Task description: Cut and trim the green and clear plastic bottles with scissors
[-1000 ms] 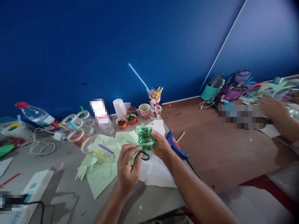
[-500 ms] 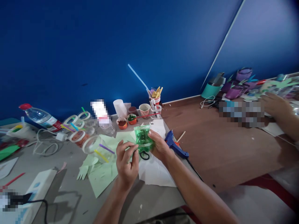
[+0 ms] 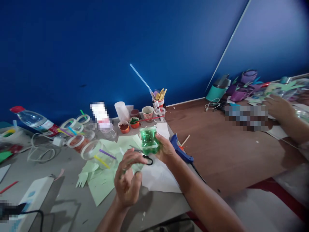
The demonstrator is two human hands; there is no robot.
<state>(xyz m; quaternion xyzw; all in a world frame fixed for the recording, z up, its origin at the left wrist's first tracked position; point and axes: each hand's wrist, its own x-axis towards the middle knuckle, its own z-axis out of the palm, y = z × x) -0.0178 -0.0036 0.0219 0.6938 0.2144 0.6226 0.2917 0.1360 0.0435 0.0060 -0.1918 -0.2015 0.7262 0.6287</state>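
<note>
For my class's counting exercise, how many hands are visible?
3 clearly: the right hand holding the green plastic piece, the left hand open near it, and a co-worker's hand at far right. Others may be hidden.

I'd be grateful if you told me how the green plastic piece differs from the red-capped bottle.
The green plastic piece is tinted, while the red-capped bottle is clear with a partly red label. The piece is short and squat; the bottle is longer. The piece is held in the right hand, while no hand touches the bottle. Both look shiny and see-through.
</note>
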